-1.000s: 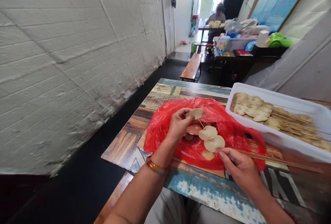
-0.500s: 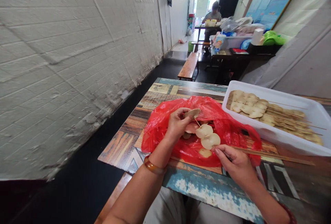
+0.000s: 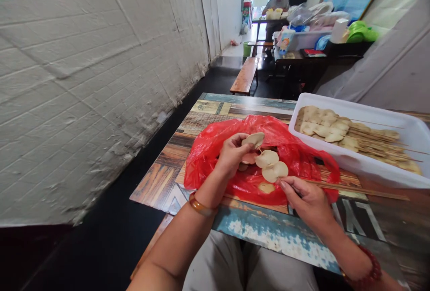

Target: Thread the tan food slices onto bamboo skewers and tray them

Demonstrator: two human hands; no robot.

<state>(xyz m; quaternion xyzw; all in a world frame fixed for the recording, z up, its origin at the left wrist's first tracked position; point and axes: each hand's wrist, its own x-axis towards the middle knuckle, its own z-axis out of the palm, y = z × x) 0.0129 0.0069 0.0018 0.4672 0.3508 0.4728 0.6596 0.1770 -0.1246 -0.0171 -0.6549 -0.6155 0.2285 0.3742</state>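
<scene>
My left hand [image 3: 231, 155] pinches a thin round pale slice [image 3: 255, 139] between thumb and fingers, at the tip end of a bamboo skewer [image 3: 260, 149]. Two more pale slices [image 3: 274, 172] are threaded side by side on that skewer. Its lower end is held by my right hand [image 3: 307, 197], with thumb and fingers closed just behind the threaded slices. Beneath both hands lies an open red plastic bag [image 3: 206, 147]. Loose slices show in its mouth, one pale slice [image 3: 267, 187] near the front. What exactly the slices are made of cannot be told.
A white tray [image 3: 379, 118] at the right holds many skewered slices [image 3: 322, 123]. Bare bamboo skewers [image 3: 372, 192] lie on the patterned table [image 3: 157, 174] by my right hand. Beyond are a wooden bench [image 3: 246, 76], a cluttered table, and a seated person [image 3: 277, 2].
The view has tipped down slightly, so everything sits higher in the picture. The slice in my left hand has come a little nearer to the threaded ones. Both grips stay the same.
</scene>
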